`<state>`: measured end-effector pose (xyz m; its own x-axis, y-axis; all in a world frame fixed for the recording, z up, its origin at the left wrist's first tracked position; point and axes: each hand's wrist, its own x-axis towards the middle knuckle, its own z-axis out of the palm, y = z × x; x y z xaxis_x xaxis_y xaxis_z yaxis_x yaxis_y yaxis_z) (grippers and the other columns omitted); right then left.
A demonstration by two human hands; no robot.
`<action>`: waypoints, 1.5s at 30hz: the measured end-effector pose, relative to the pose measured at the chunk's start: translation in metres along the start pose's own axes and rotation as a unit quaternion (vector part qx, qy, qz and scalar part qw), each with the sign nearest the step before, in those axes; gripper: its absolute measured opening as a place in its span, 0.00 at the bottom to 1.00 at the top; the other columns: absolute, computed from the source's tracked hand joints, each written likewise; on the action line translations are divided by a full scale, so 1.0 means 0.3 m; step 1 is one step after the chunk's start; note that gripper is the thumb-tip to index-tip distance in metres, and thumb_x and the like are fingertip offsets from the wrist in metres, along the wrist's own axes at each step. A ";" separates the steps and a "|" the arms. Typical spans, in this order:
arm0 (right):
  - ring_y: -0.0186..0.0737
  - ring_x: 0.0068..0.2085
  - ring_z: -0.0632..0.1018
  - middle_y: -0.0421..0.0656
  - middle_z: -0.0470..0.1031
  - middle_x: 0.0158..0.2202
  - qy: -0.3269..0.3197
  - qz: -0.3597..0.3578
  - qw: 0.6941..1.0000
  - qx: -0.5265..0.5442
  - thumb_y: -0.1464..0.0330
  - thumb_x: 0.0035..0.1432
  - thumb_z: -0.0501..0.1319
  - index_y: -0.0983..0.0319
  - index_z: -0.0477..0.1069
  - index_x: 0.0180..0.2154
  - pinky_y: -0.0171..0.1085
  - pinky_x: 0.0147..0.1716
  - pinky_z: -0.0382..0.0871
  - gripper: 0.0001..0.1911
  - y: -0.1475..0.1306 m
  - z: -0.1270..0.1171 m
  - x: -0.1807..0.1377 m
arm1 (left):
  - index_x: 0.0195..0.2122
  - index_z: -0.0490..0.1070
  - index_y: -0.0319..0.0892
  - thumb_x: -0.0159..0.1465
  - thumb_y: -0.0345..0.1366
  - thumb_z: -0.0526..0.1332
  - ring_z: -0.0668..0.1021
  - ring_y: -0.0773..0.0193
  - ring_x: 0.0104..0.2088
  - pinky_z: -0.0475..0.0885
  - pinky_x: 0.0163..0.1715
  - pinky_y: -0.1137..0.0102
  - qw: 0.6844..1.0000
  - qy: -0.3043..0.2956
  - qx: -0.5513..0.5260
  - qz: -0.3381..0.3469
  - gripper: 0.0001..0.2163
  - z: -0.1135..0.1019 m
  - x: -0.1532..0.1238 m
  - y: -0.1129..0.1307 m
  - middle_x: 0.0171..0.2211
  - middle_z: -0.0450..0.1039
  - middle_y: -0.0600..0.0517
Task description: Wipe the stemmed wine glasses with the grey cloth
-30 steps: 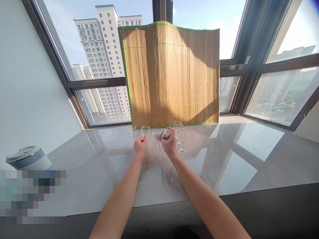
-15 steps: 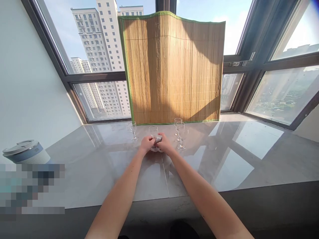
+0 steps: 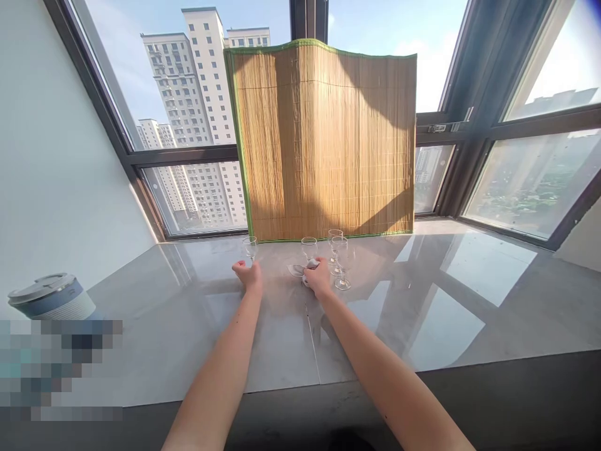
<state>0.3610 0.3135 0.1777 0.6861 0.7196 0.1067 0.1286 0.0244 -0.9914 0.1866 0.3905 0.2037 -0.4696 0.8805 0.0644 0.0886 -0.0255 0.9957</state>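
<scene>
My left hand (image 3: pixel 248 275) is at the left stemmed glass (image 3: pixel 250 244), thumb and fingers apart and partly curled around the lower stem area. The hand hides the foot of that glass, and contact cannot be made out. Bunched in my right hand (image 3: pixel 320 275) is a crumpled greyish-white cloth (image 3: pixel 312 264). The middle stemmed glass (image 3: pixel 308 245) stands upright just behind this hand, which covers its lower part. A pale flat patch beside the cloth is too faint to identify. To the right, two more stemmed glasses (image 3: pixel 342 254) stand upright, close together.
A bamboo mat (image 3: pixel 323 144) with green edging leans against the windows behind the glasses. The glossy grey ledge (image 3: pixel 277 351) has a front edge near my forearms. A blue-grey lidded cup (image 3: pixel 59 300) stands at far left, partly blurred out.
My left hand has left the middle glass and moved left to the left glass. My right hand has shifted slightly right with the cloth, and the middle glass has also moved right.
</scene>
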 end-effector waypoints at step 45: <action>0.40 0.37 0.76 0.45 0.76 0.42 -0.048 -0.330 0.942 0.016 0.74 0.51 0.54 0.58 0.62 0.51 0.37 0.39 0.68 0.24 -0.131 0.011 -0.124 | 0.33 0.78 0.44 0.62 0.27 0.53 0.76 0.59 0.32 0.65 0.32 0.69 0.810 -0.214 0.414 0.356 0.13 -0.021 -0.128 0.046 0.39 0.72 0.45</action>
<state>0.3282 0.2881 0.2124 0.3954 0.5995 0.6959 0.4831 0.5086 -0.7127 0.2003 0.3532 0.2155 0.2913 0.8703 0.3972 0.8454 -0.4286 0.3189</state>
